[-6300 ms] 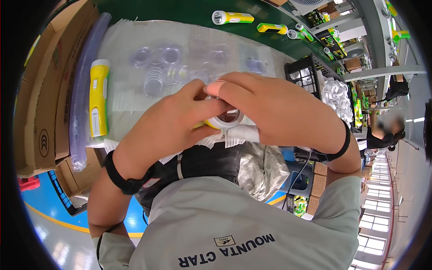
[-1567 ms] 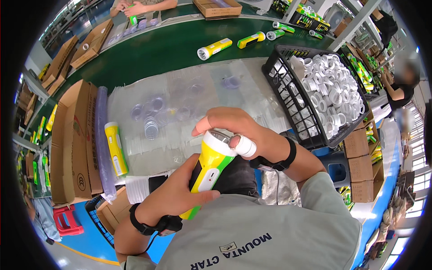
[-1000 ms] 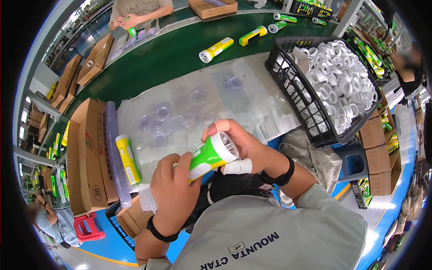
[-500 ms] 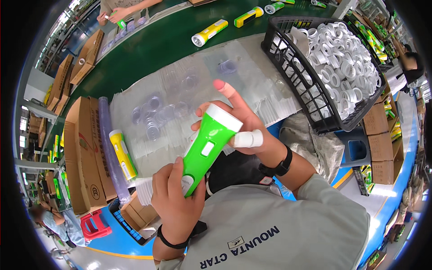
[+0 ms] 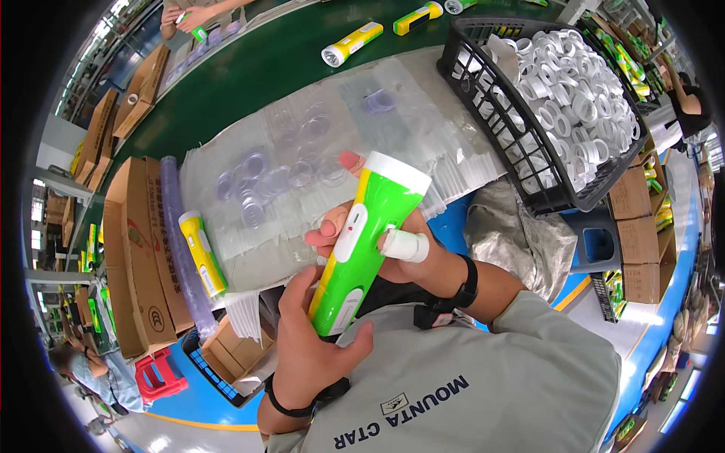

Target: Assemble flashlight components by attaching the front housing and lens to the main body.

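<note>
The left hand [image 5: 306, 355] is closing around the tail end of a green and white flashlight [image 5: 362, 241], palm under the body and thumb lying along its side, while the right hand [image 5: 377, 241] is wrapping the upper half just below the white head, its fingers curled behind and a taped thumb pressing across the front. Both hands are holding the flashlight tilted, head up and away from the chest, above the near edge of the bench [image 5: 249, 83]. The plastic shell looks light, stiff and smooth, so it is probably apt to slip; the narrower barrel seems the safer place to hold, and the lens end the part to spare from knocks. Beyond the flashlight, clear round lenses [image 5: 257, 170] are lying on a plastic sheet; to its left a yellow flashlight [image 5: 202, 253] is resting beside cardboard boxes [image 5: 136, 249], and to its right a black basket [image 5: 521, 151] is holding white rings [image 5: 574, 90].
</note>
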Demonstrator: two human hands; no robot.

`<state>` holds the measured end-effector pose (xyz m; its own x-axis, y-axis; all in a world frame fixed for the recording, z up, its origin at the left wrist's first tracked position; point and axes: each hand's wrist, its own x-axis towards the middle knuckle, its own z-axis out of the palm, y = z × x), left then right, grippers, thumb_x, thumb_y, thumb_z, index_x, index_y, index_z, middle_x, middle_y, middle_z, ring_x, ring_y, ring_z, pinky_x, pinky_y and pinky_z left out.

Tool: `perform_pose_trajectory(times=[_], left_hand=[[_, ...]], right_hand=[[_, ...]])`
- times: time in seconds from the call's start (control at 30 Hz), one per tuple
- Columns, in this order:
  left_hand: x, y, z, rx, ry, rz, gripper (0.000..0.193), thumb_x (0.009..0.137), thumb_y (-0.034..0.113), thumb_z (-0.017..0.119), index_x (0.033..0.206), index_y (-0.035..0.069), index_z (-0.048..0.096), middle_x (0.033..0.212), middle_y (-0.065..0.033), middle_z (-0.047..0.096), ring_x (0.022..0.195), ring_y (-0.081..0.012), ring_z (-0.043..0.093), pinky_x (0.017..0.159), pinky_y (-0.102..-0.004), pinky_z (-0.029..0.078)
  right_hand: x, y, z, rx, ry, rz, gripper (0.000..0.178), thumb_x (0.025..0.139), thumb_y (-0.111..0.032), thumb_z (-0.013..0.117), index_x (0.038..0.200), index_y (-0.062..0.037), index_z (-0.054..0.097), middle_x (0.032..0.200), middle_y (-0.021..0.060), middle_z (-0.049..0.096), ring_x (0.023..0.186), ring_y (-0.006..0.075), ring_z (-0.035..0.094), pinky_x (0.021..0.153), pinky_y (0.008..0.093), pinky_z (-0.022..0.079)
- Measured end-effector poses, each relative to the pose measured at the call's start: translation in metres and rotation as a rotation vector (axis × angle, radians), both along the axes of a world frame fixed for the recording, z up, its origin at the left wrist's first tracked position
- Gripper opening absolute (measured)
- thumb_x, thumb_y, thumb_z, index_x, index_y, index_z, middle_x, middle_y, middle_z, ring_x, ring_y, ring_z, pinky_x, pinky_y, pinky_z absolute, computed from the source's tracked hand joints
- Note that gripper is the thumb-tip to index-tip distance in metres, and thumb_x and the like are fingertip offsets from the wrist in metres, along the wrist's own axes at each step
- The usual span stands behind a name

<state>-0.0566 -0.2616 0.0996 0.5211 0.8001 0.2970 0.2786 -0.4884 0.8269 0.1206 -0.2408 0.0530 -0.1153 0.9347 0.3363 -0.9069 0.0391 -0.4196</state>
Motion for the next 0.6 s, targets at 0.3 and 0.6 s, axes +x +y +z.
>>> perform_pose_trajectory(times=[0.3, 0.6], left_hand=[[0.008, 0.003, 0.01, -0.185, 0.137, -0.029, 0.056, 0.076, -0.003, 0.064, 0.127, -0.001, 0.041, 0.104, -0.0178, 0.057, 0.091, -0.0266, 0.061, 0.078, -0.0356, 0.05], [0.008, 0.08, -0.001, 0.678, 0.495, 0.313, 0.063, 0.067, -0.012, 0.061, 0.125, 0.001, 0.043, 0.112, -0.0229, 0.049, 0.097, -0.0406, 0.054, 0.082, -0.0439, 0.046]], right_hand=[[0.007, 0.012, 0.005, -0.008, 0.057, 0.119, 0.094, 0.076, -0.018, 0.071, 0.147, -0.0132, 0.009, 0.122, 0.0187, 0.055, 0.115, 0.032, 0.055, 0.1, 0.047, 0.041], [0.073, 0.022, -0.054, 0.074, -1.33, -0.708, 0.06, 0.081, -0.016, 0.067, 0.133, -0.0057, 0.039, 0.13, 0.0179, 0.044, 0.122, 0.0352, 0.042, 0.103, 0.0425, 0.034]])
